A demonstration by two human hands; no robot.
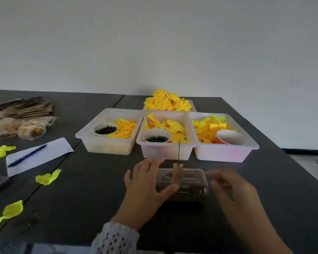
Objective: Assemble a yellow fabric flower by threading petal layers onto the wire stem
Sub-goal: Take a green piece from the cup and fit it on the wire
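Clear box (184, 182) is being touched by left hand (145, 184), fingers spread. Right hand (229, 186) is being blurred by motion; grip cannot be told. Wire stem (179, 150) is being held upright in wooden block (177, 174) on the box. Petal trays (165, 143) are being kept behind.

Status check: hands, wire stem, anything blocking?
Left hand open beside clear box. Right hand blurred. Wire stem upright, bare. Nothing blocking.
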